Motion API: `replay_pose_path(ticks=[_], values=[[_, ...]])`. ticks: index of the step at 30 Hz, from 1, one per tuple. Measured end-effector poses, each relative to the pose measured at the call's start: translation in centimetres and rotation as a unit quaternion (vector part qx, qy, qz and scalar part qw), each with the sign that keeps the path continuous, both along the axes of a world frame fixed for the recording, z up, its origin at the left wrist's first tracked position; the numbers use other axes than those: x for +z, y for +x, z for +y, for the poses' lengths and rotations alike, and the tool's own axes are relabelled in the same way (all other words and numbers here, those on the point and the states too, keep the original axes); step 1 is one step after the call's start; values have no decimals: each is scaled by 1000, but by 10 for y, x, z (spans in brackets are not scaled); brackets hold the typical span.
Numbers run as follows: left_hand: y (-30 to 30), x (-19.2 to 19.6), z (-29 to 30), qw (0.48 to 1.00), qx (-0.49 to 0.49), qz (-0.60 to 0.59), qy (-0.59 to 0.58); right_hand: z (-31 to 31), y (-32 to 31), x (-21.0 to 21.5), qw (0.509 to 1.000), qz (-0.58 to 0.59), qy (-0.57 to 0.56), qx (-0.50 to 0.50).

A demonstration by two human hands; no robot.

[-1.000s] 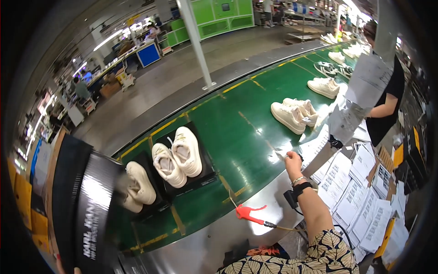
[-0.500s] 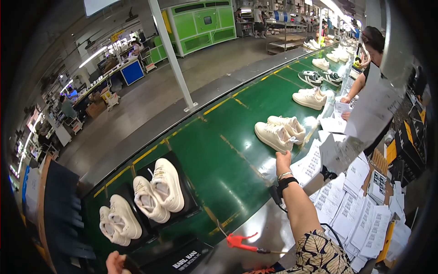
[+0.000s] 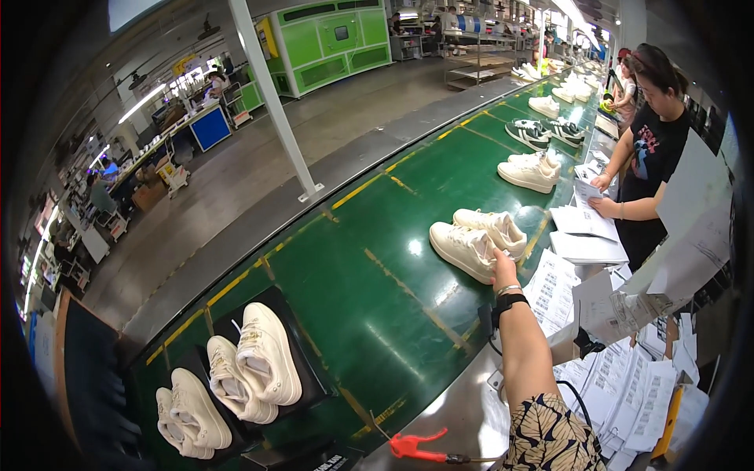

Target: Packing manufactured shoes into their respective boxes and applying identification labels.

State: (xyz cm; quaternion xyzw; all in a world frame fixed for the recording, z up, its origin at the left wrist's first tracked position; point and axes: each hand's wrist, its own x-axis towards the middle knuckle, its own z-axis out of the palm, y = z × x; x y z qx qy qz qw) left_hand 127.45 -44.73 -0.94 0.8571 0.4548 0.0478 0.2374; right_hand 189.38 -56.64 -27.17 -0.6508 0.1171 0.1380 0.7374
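The right hand [image 3: 503,271] reaches out, fingers resting on the nearer cream sneaker [image 3: 463,250] of a pair on the green conveyor belt [image 3: 377,298]; no grasp shows. The left hand is out of view.

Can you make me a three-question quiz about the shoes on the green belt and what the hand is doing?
1. Where is the right hand?
A. on the red tool
B. at the cream pair of shoes on the green belt
C. on the paper stack

2. How many shoes lie on the black tray?
A. two
B. five
C. none

3. How do the shoes on the tray lie?
A. soles up
B. stacked in a box
C. upright, side by side

Answers: 1 B, the fingers touch the nearer cream shoe. 2 A, one pair is on it. 3 C, their tops and laces face up.
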Motion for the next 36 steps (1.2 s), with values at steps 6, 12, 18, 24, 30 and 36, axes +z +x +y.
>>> replay_pose_path(ticks=[6, 12, 18, 24, 30, 36], values=[[7, -5, 1, 999, -26, -27, 11, -13, 15, -10, 996, -79, -25, -8], [7, -2, -3, 995, -67, -20, 67, 81, -113, 106, 952, -67, 194, 226], [16, -5, -5, 981, -146, -36, 122, 79, -277, 179, 769, -262, 231, 534], [19, 5, -18, 988, -74, -132, -12, 40, -351, 220, 630, -386, 244, 628], [28, -2, -29, 975, -24, -210, -68, 31, -367, 250, 544, -460, 155, 684], [32, -20, -41, 968, -76, -218, 95, 28, -368, 260, 611, -437, 18, 660]])
